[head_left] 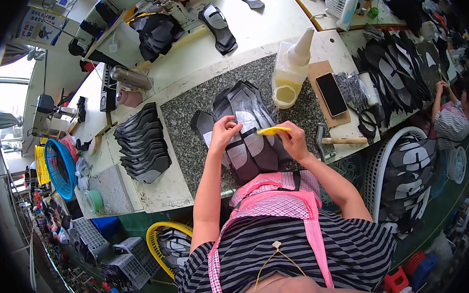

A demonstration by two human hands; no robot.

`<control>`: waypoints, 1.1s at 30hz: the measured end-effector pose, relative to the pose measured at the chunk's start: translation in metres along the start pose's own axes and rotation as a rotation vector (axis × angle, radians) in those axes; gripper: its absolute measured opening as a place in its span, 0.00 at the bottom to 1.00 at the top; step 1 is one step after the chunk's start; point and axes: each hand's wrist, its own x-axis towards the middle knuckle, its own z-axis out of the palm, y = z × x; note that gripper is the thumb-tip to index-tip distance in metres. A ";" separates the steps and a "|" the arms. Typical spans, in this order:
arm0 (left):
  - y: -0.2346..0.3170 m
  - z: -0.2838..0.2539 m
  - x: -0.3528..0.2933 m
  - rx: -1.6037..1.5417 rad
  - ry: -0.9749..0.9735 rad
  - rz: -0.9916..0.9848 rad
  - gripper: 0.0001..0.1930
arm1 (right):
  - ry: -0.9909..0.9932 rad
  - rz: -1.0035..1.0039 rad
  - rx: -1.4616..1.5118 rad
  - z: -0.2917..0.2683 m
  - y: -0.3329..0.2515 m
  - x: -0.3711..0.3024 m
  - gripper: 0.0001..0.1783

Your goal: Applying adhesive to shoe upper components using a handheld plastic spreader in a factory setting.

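Black-and-grey cut shoe pieces (253, 153) lie overlapped on a speckled stone slab (188, 95) in front of me. My left hand (226, 131) is at the left side of this pile, its fingertips pinched together at the edge of a piece with a pale patch. My right hand (294, 142) grips a small yellow-handled brush (274, 130), whose head is over the pile's right part. Beyond the right hand stands a translucent squeeze bottle (289, 76) with a cone nozzle and yellowish liquid inside.
Left of the slab, more dark pieces (143, 144) are fanned in a row. A phone (330, 94), a hammer (344, 140) and scissors (367, 122) lie to the right. A white basket (373, 181) of pieces stands low right, a yellow-rimmed basket (152, 245) low left.
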 end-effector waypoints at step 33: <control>-0.019 0.002 0.006 0.244 0.112 0.086 0.23 | 0.030 -0.031 -0.115 -0.038 0.004 -0.060 0.08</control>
